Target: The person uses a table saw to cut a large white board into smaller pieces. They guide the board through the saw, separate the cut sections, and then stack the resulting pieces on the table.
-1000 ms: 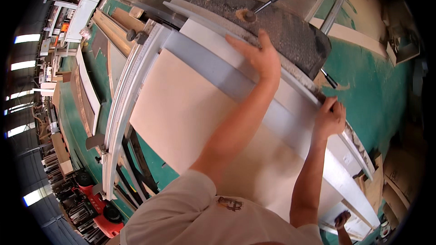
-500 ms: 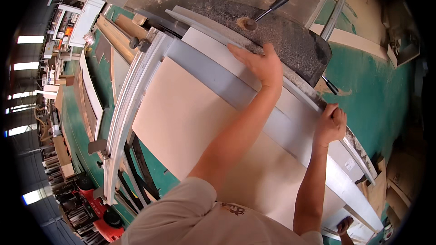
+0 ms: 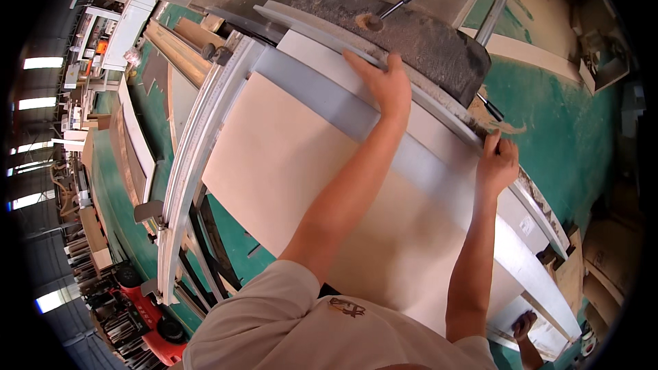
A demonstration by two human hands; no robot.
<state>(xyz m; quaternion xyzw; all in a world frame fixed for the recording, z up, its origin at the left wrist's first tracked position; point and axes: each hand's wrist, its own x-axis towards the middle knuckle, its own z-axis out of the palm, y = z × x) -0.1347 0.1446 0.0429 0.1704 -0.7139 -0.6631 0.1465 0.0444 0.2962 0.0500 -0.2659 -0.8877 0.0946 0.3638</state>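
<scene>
My left hand rests at a long metal fence, thumb and fingers spread, over a narrow pale panel strip. Further right, my right hand is closed beside the fence's edge, fingers curled. What lies inside its grip is hidden. Under my left forearm lies a large pale board on the saw table, with a grey metal strip between it and the narrow panel.
Beyond the fence sits a dusty dark machine block with a black-handled lever. A scaled rail runs along the left. Another person's hand is at lower right. A red machine stands on the green floor at lower left.
Both hands have shifted slightly, the right one farther up along the fence with its index finger less curled. The view has also moved a little.
</scene>
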